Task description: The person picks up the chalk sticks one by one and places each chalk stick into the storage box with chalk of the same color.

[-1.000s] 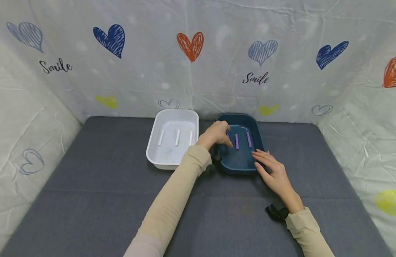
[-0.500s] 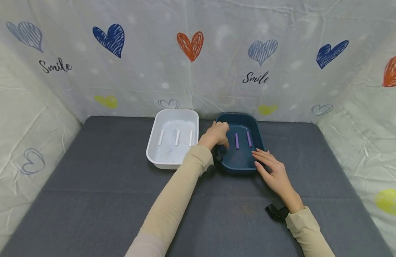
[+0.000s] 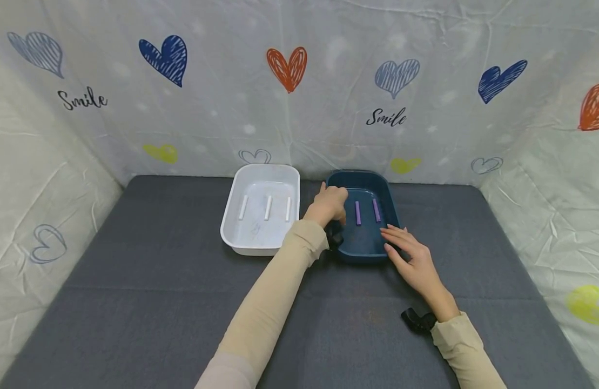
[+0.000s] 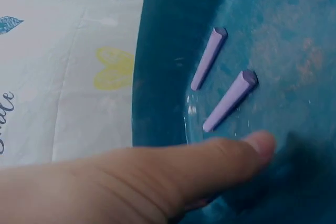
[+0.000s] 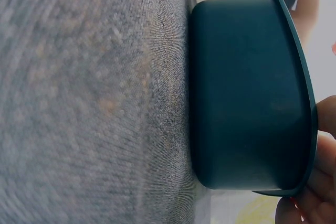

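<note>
My left hand [image 3: 327,205] reaches into the left side of the dark blue tray [image 3: 359,255], where its own back hides the fingertips. In the left wrist view its thumb [image 4: 220,161] points across the tray floor; whether it pinches anything is hidden. Beside it lie two purple chalk sticks [image 3: 358,214] [image 4: 231,100], apart from each other. Fingers of my right hand [image 3: 411,259] lie fairly straight against the tray's near right rim, and the right wrist view shows fingertips [image 5: 326,114] at that rim [image 5: 307,87].
Just left of the blue tray stands a white tray [image 3: 260,251] with three white chalk sticks [image 3: 268,208] in it. Both trays sit on a grey cloth-covered table [image 3: 148,302], close to a white curtain [image 3: 221,119] printed with hearts.
The left hand's thumb and fingers have come together, and the leftmost purple chalk stick has gone out of sight behind that hand. The left wrist has shifted slightly right. My right hand stays put.
</note>
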`<state>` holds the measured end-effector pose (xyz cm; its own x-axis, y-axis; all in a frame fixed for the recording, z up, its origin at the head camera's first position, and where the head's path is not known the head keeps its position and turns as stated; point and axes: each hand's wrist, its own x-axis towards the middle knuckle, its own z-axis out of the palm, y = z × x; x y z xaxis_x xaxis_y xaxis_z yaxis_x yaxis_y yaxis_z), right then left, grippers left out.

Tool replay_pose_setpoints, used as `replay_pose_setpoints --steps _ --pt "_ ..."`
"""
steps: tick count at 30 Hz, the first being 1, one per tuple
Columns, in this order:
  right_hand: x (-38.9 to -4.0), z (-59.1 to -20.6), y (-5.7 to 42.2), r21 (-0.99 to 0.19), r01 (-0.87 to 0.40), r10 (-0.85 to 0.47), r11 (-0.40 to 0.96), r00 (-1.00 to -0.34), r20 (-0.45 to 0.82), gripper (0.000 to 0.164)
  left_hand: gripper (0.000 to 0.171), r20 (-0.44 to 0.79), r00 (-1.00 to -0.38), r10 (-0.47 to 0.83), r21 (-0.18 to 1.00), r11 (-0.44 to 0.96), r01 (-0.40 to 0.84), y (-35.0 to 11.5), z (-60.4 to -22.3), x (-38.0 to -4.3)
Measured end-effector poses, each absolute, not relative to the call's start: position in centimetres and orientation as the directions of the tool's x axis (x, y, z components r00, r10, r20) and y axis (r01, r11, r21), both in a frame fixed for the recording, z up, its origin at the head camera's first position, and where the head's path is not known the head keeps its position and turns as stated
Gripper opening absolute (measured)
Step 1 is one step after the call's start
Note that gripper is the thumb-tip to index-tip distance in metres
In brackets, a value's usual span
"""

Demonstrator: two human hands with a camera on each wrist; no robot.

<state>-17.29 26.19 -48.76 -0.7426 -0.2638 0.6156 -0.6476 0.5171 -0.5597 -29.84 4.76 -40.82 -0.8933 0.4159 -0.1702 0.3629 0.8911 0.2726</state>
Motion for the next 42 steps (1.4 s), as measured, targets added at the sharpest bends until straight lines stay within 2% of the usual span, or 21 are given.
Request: replay_pose_setpoints --steps 7,14,21,37,42 --pt "-17.3 -48.8 26.2 -0.560 -0.663 -0.267 0.496 -0.730 0.629 0.035 0.044 -0.182 -0.898 0.401 0.241 0.903 0.355 4.7 -41.4 -29.5" --pt "-17.3 -48.9 26.1 -0.544 -0.677 -0.260 0.496 -0.713 0.651 0.038 0.035 -0.175 -0.875 0.451 0.139 0.891 0.431 4.9 -41.9 -29.7" --pt "-17.2 -48.7 26.1 -0.560 -0.664 -0.262 0.495 -0.729 0.632 0.036 0.031 -0.187 -0.875 0.446 0.089 0.895 0.437 5.2 -42.2 -29.5" --pt "-17.2 -48.7 26.0 -0.562 -0.656 -0.263 0.504 -0.736 0.624 0.035 0.021 -0.173 -0.876 0.451 0.093 0.893 0.441 5.1 -42.3 -29.6" --pt "-17.2 -48.7 26.1 -0.563 -0.650 -0.265 0.509 -0.741 0.617 0.034 0.024 -0.168 -0.878 0.448 0.103 0.894 0.437 5.1 -42.3 -29.6"
